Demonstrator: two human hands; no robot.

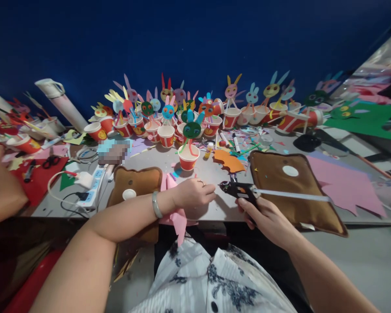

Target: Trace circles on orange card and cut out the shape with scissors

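My right hand [262,215] is wrapped round the handle of a black hot glue gun [239,190], its nozzle pointing left. A long translucent glue stick [293,195] runs out of the gun's back to the right. Facing the nozzle, my left hand [195,192] is closed in a pinch; whatever it holds is too small or hidden to make out. Just beyond that hand stands a red and white paper cup [188,163] with a green paper rabbit head [192,130] above it. Pink paper [178,221] lies under my left wrist.
Several cups with paper rabbits line the back by the blue wall [195,39]. Brown cushioned pads [299,191] lie at either side. A power strip [96,187] with cables and a tall white flask [61,102] stand left. Another person's arm [3,195] reaches in there.
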